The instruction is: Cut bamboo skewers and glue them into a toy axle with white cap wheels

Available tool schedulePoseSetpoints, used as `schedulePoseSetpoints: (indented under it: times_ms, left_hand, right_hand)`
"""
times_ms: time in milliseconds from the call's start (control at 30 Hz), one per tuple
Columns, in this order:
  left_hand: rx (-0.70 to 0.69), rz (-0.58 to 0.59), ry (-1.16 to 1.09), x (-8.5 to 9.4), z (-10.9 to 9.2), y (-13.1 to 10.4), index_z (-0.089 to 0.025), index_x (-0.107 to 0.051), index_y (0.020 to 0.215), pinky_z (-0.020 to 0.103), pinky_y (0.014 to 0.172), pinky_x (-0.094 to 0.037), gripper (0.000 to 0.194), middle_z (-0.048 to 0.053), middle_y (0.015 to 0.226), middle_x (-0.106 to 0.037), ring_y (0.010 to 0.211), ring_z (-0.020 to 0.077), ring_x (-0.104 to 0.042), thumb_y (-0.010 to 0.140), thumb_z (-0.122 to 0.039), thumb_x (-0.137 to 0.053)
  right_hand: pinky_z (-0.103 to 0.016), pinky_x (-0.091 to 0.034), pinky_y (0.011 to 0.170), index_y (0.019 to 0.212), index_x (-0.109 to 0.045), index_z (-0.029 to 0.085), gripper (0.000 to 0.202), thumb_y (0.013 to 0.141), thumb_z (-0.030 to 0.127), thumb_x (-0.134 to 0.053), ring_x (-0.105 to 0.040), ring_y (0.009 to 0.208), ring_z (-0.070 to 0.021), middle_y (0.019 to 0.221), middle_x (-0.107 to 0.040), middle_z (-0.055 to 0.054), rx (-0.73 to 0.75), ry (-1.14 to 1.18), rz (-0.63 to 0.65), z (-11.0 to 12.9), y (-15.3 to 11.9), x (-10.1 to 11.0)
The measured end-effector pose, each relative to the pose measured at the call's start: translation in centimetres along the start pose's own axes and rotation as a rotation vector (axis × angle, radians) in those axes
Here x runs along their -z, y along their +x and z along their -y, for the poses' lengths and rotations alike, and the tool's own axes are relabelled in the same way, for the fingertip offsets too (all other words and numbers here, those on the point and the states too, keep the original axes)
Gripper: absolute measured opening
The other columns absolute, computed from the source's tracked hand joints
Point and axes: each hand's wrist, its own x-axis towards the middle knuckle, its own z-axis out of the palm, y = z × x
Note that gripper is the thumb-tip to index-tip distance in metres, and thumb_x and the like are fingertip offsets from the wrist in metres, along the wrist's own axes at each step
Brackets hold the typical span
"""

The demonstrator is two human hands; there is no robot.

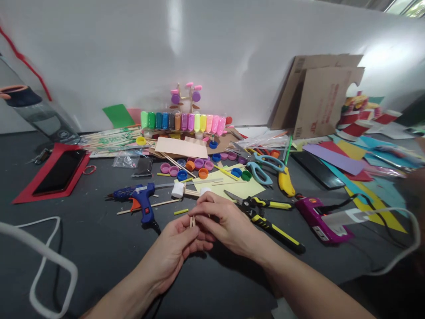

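My left hand (pixel 174 248) pinches a small bundle of short wooden sticks (pixel 192 221) upright between thumb and fingers. Over it, my right hand (pixel 226 221) bends its fingers around the top of the same sticks, and the fingertips of both hands nearly meet. Just beyond them lies a piece with pale sticks (pixel 191 192) between two white blocks (pixel 178 190), one partly covered by my right hand. To the left rests a blue glue gun (pixel 144 201) with an orange trigger. Black-and-yellow pruning shears (pixel 262 210) lie with spread blades right of my right hand.
Several bottle caps (pixel 203 173), blue scissors (pixel 260 173) and a yellow cutter (pixel 286 182) lie beyond the hands. A purple power strip (pixel 323 221) with cables is at right. A phone (pixel 59 172), a bottle (pixel 43 115) and a white cable (pixel 49 257) stand or lie left. Cardboard (pixel 327 102) leans behind.
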Motion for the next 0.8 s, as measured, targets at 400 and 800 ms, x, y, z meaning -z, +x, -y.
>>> schedulePoseSetpoints:
  times_ms: [400,800]
  left_hand:
    - [0.014,0.034,-0.014,-0.23,0.04,-0.36,-0.016,-0.067,0.116,0.033,0.085,-0.057,0.030,0.010,0.105,-0.075,0.092,0.0189,-0.072,0.089,-0.027,-0.069]
    - [0.019,0.100,0.045,-0.48,-0.18,-0.39,-0.016,-0.057,0.128,0.028,0.070,-0.059,0.052,0.010,0.091,-0.076,0.078,0.0190,-0.075,0.081,-0.029,-0.078]
  right_hand:
    - [-0.032,-0.046,0.089,0.098,-0.078,0.022,0.018,0.092,0.016,-0.062,-0.059,0.097,-0.0173,0.101,-0.063,-0.005,-0.025,0.207,-0.010,0.21,0.07,0.64]
    - [-0.038,-0.045,0.093,0.071,-0.074,0.020,0.014,0.084,0.023,-0.071,-0.061,0.099,-0.0200,0.101,-0.064,-0.004,-0.144,0.488,-0.043,0.24,-0.02,0.01]
